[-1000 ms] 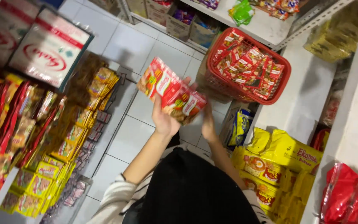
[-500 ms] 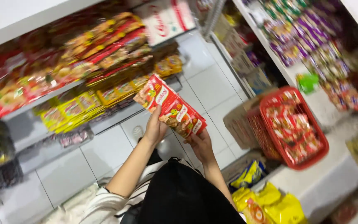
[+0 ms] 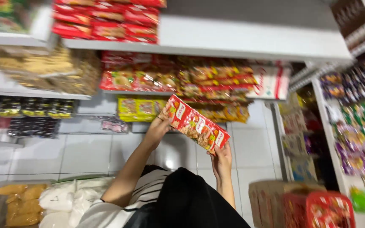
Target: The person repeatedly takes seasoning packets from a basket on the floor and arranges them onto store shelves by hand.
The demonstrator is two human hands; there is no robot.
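My left hand (image 3: 156, 128) and right hand (image 3: 221, 159) pinch a stack of red packets (image 3: 194, 125) mid-frame. Stocked shelves (image 3: 241, 42) fill the top.

The strip of red snack packets (image 3: 196, 128) is glossy plastic film, catching light along its creases; the floor tiles (image 3: 85, 154) are smooth glazed ceramic with a bright sheen; the shelf board (image 3: 241, 40) looks like matt painted metal; the basket (image 3: 320, 209) is red plastic mesh; the cardboard box (image 3: 271, 198) is dull brown paperboard; the striped sleeve (image 3: 146, 192) is soft knitted cloth.
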